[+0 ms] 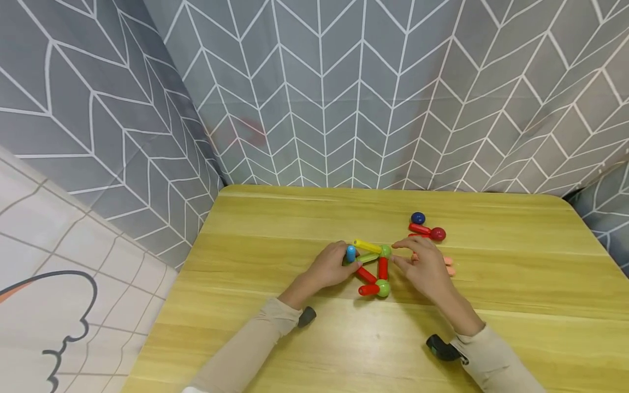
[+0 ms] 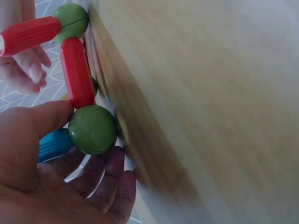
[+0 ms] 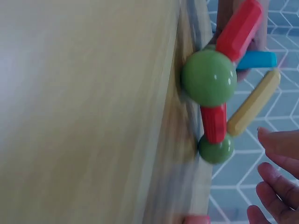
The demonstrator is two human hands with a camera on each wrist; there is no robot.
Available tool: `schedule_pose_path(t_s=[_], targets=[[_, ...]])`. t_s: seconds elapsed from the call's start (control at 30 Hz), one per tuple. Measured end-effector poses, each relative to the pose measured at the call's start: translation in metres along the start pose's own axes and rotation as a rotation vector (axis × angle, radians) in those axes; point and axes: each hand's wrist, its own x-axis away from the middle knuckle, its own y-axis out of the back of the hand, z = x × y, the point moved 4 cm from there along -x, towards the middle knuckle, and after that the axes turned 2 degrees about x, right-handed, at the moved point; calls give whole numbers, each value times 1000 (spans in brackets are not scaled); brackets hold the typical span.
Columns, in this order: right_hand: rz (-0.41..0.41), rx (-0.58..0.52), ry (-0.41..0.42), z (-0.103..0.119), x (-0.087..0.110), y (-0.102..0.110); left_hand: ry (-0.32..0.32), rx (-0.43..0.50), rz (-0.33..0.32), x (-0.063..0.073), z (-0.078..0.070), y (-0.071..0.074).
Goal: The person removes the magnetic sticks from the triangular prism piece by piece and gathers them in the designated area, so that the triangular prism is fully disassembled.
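Note:
A triangular toy frame of green balls and rods stands on the wooden table. Its front green ball [image 1: 382,287] bears a raised red rod [image 1: 368,290], and a yellow rod [image 1: 367,246] rises from the back-right green ball [image 1: 385,251]. My left hand [image 1: 334,266] grips the left corner: thumb and fingers hold its green ball [image 2: 92,129], from which a blue rod [image 1: 351,253] sticks up. Red rods [image 1: 383,268] and a yellow-green rod [image 1: 368,257] link the balls. Right of the frame, my right hand [image 1: 425,267] holds nothing, its fingers loosely bent near the back-right ball.
Behind the right hand lie a dark blue ball [image 1: 418,218], a red ball [image 1: 438,234] and a red rod [image 1: 419,227]. Several salmon-coloured rods [image 1: 449,270] are partly hidden by that hand. A patterned grey curtain [image 1: 339,98] hangs beyond the table's far edge.

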Motion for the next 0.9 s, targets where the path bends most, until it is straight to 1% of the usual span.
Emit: schedule_pose_path(t_s=[0.13,0.2,0.27,0.43,0.77,0.9], targets=[[89,-32,-22,6,-7,-11,2,4,-12,-1,0,0],[119,-41,-26,9,-9,-17,-2,0,-11,-2,1,0],[136,-48,-12,13,-11,-21,-5,-5,-8,-2,1,0],[139,-53,24,20,-17,-29,-13,-17,-7,-2,3,-1],[141,-40,39,28,-26,-41,-43,-27,-3,0,3,0],[147,-32,26,29,-27,-43,-46,-35,1,-1,2,1]])
